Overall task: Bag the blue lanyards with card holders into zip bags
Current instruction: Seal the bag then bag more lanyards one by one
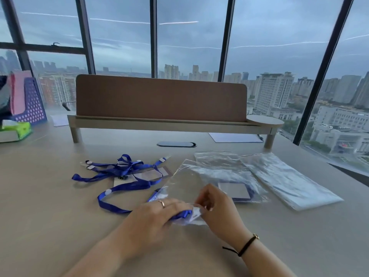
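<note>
A clear zip bag (201,176) lies in front of me with a card holder (233,190) inside it. My left hand (159,212) grips a bunched blue lanyard strap (182,213) at the bag's near mouth. My right hand (216,204) pinches the bag's opening edge beside it. A loop of that strap (111,204) trails out to the left on the table. Further left lies a tangle of blue lanyards (119,168) with card holders (153,173) loose on the desk.
A stack of empty zip bags (283,176) lies to the right. A wooden desk riser (159,122) with a brown panel stands behind, with paper (233,137) under it. A purple file rack (30,102) and green box (18,129) sit far left.
</note>
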`<state>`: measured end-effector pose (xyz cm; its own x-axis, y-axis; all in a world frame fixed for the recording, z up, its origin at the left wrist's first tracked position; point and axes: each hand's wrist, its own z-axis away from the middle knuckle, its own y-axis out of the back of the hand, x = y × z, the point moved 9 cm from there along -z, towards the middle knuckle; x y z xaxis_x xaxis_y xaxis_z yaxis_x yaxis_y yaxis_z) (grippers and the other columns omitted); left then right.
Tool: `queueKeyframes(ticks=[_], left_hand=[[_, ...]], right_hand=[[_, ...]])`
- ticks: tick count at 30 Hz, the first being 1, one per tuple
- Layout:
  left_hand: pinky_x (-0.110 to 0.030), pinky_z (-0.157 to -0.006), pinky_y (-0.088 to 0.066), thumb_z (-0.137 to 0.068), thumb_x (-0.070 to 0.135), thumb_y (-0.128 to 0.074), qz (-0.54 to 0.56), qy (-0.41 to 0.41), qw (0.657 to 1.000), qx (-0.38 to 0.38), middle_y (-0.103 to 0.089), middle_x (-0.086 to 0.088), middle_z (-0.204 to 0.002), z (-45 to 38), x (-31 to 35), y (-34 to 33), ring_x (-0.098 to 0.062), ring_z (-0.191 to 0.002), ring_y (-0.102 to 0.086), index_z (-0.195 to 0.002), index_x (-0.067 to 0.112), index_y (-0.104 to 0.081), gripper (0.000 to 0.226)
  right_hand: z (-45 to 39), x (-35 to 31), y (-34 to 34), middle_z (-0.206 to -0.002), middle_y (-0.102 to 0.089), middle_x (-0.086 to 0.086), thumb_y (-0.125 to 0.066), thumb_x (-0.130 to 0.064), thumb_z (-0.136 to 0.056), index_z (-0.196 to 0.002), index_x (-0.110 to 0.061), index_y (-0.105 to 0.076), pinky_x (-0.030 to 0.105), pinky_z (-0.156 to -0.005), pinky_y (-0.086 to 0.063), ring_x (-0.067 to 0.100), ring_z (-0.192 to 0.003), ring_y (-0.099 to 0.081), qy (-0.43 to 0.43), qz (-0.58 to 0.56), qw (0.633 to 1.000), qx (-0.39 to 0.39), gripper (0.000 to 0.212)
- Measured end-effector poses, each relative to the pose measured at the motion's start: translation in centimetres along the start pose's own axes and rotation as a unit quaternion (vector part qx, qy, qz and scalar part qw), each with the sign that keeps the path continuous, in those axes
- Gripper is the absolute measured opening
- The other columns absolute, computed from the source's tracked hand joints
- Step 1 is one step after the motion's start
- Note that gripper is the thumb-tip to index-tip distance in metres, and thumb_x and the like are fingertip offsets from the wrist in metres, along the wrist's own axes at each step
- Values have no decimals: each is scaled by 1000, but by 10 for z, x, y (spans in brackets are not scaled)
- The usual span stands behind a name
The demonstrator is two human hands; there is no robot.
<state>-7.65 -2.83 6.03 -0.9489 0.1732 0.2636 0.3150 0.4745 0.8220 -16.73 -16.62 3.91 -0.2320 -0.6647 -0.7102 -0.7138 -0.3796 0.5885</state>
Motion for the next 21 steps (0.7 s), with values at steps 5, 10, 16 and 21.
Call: queueKeyframes(ticks=[5,10,16,21], left_hand=[[-30,-74,-59,-84,16,-43,-61,-37,997,-40,-63,12,-132,9,6,-18,-13,-105,-68,-132,37,-55,54],[-27,-82,-58,-87,17,-49,-127,-78,988,-42,-68,5,-127,11,20,-26,-15,-104,-69,-127,33,-62,45],[-33,-72,-61,-90,18,-54,-206,-141,968,-16,-74,-2,-116,5,54,-41,-20,-95,-73,-114,25,-71,30],[-32,-81,-59,-97,17,-41,-176,-136,975,2,-70,0,-124,-1,54,-39,-19,-105,-69,-119,26,-67,35]], right_hand=[[3,5,10,-73,-69,-5,-77,-5,-75,-77,-21,-59,24,-63,-55,8,-64,-62,-17,-50,998,27,25],[2,13,19,-74,-72,-3,-81,-5,-74,-77,-19,-61,27,-67,-58,10,-66,-67,-57,-119,990,56,25],[3,12,16,-77,-72,-3,-80,-6,-76,-79,-19,-62,33,-71,-58,13,-69,-67,-56,-138,988,48,22],[4,13,19,-77,-73,2,-80,-4,-75,-80,-17,-63,36,-72,-60,20,-72,-69,-59,-190,979,48,22]])
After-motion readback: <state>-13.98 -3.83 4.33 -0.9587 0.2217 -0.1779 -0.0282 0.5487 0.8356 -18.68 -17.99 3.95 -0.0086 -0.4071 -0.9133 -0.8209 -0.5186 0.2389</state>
